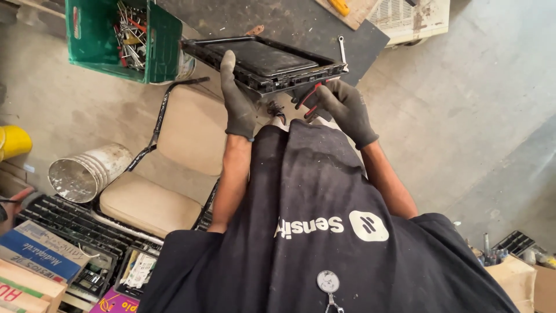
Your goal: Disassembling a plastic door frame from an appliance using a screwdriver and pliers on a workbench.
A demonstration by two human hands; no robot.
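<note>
Head view: both gloved hands hold a flat black panel above the floor.

Left hand point(238, 98) has its grip closed over the near left edge of the black panel point(263, 61), fingers laid up across its face. Right hand point(344, 107) supports the near right corner while its grip also holds red-handled pliers point(310, 97) beneath. Panel is tilted, over a dark mat point(289, 20). Green crate point(98, 40) of tools stands far left; cushioned chair point(174, 156) and metal bucket point(87, 173) sit left.

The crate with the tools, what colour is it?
Green: the crate shows clearly at top left in the head view.
</note>
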